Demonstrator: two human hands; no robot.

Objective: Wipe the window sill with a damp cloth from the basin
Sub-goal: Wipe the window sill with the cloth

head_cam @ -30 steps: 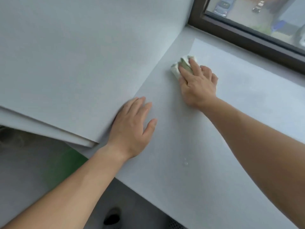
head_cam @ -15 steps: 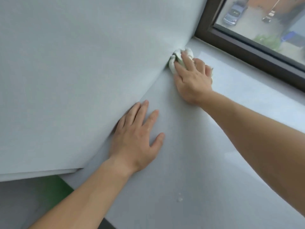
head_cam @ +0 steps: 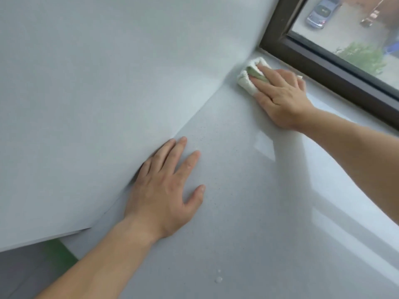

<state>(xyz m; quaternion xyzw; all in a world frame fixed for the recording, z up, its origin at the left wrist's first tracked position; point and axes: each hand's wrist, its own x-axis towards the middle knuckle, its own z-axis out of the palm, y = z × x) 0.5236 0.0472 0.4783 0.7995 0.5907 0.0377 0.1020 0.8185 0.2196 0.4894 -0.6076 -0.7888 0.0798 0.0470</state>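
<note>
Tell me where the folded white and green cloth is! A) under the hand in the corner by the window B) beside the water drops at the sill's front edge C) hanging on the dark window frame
A: the right hand presses the folded white and green cloth onto the pale grey sill, in the corner by the dark window frame.

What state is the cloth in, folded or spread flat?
Folded into a wad: the cloth shows thick rolled white edges, pressed under the right hand.

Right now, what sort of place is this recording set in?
Likely an upper-floor room: a wide grey window sill under a dark window frame, a plain wall beside it, and a parked car seen from above outside.
</note>
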